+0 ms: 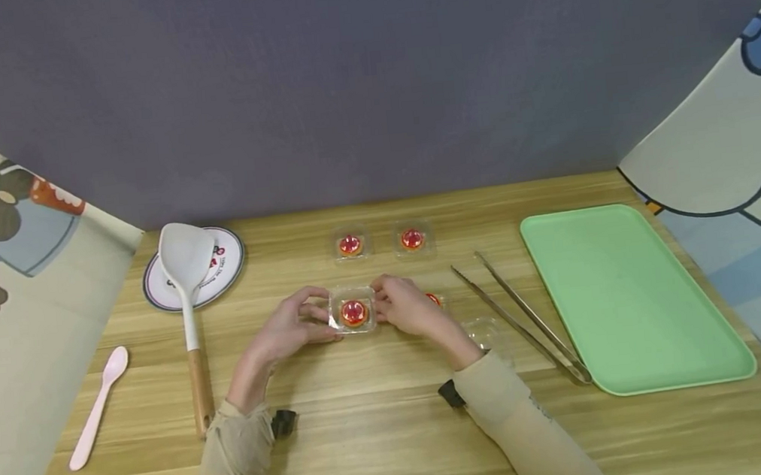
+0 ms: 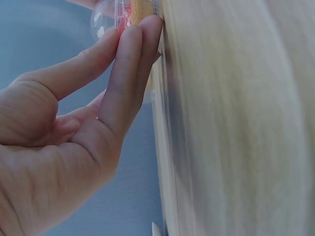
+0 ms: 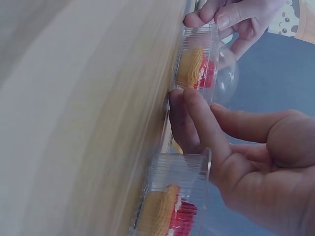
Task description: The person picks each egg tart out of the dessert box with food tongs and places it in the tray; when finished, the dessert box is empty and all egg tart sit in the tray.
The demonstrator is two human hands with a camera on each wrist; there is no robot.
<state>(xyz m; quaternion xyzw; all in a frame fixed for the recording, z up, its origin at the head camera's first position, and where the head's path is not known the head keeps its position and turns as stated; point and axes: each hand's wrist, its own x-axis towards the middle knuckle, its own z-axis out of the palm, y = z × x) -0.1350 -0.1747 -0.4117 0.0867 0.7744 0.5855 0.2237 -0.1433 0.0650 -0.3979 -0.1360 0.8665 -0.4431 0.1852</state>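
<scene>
Box held from both sides

Position: mid-table, on the near side of two tart packs, one far left, one far right. Clear plastic, domed top, red-topped tart inside. Looks level; cannot tell whether the base touches the wood or sits just above it.

Left hand: at the left wall, thumb and fingers pinching the edge. Right hand: same hold on the right wall; right wrist view has the thumb by the rim, fingertips lower down. Both grasping the box, neither nearer.

Axis: roughly square from above, no clear long axis. Line that matters runs left to right, grip to grip, straight across the box. My judgement: any lift or turn hinges on that line, so the hands need to work evenly; a lopsided pull could tip the box and slide the tart.

Neighbours: third tart, just right of the right hand, partly hidden by it. Clear plastic piece near and right of that; lid or base, cannot tell. Tongs farther right, then green tray.
</scene>
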